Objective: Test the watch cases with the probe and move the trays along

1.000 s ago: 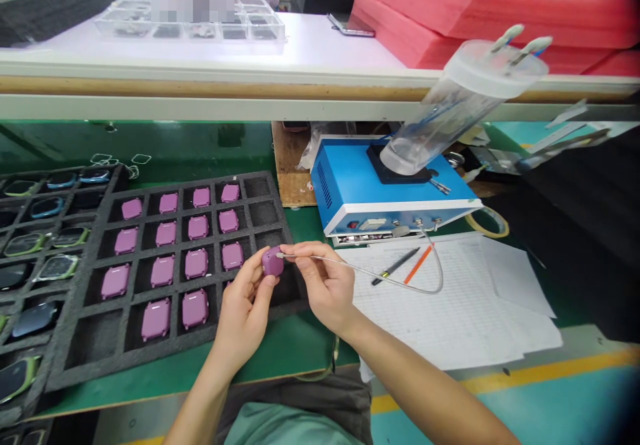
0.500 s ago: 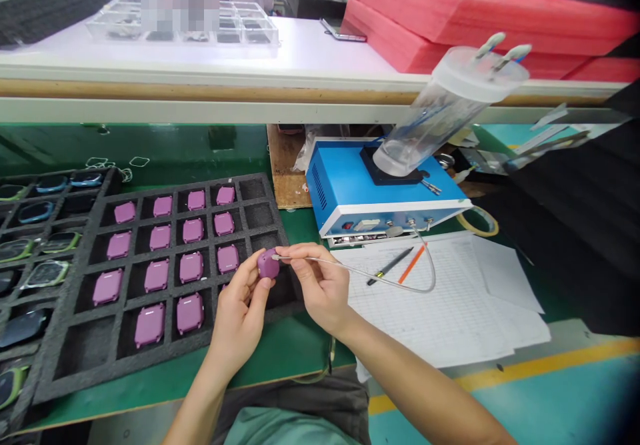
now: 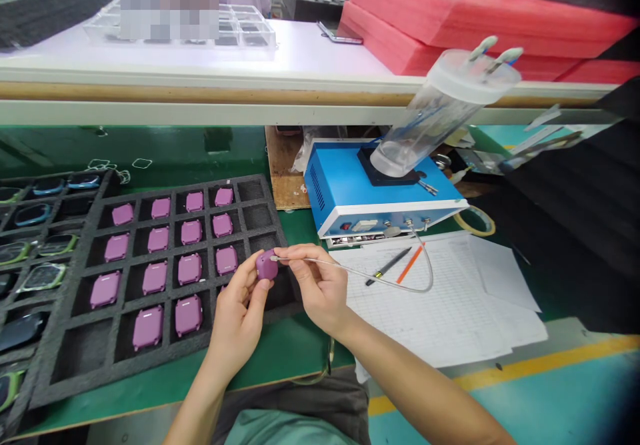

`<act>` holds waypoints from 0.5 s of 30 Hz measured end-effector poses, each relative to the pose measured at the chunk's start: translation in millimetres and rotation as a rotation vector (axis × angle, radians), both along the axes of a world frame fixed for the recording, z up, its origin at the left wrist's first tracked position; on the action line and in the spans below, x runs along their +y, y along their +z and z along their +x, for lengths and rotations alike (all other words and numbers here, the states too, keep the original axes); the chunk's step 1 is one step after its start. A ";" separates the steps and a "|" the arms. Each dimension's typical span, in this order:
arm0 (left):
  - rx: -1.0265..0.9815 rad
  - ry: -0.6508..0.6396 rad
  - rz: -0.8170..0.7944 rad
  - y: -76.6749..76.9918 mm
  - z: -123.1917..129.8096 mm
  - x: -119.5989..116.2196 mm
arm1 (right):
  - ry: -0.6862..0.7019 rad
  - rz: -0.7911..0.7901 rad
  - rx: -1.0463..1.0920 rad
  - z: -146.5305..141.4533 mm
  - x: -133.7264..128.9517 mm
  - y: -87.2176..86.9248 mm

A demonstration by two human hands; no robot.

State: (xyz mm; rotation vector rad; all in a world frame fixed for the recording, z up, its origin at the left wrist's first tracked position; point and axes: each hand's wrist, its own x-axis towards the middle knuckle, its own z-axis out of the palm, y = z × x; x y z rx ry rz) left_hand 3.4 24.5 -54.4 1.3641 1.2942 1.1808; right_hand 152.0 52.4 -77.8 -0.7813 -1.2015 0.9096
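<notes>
My left hand (image 3: 239, 308) grips a purple watch case (image 3: 267, 266) between thumb and fingers, above the near right part of a black foam tray (image 3: 83, 365). With its fingertips my right hand (image 3: 320, 285) pinches a thin clear tube (image 3: 380, 276), whose tip meets the side of the case; whether it enters a hole is too small to tell. The tube loops over papers to the front of a blue box-shaped machine (image 3: 385, 195). Several more purple watch cases (image 3: 190, 268) lie in the tray's compartments.
A second tray with dark and green watches (image 3: 47, 274) stands at the left. Papers (image 3: 450, 305) carry a black pen (image 3: 389, 266) and an orange stick (image 3: 410, 265). A clear cylinder (image 3: 425, 125) rises from the machine; red foam blocks (image 3: 475, 18) sit on the shelf. A person is beyond it.
The whole view has shifted very slightly. Both hands keep the same hold on the watch case and the tube, with the tip still against the case.
</notes>
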 end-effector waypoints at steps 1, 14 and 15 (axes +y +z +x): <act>0.000 0.001 -0.001 0.0 0.1 -0.1 | 0.001 0.000 0.000 0.0 -0.2 0.1; -0.013 0.029 -0.052 -1.9 3.5 -1.2 | -0.028 0.003 -0.004 1.9 -3.7 0.9; 0.002 0.037 -0.057 -1.6 5.4 -2.6 | -0.064 0.007 0.006 2.9 -5.4 1.9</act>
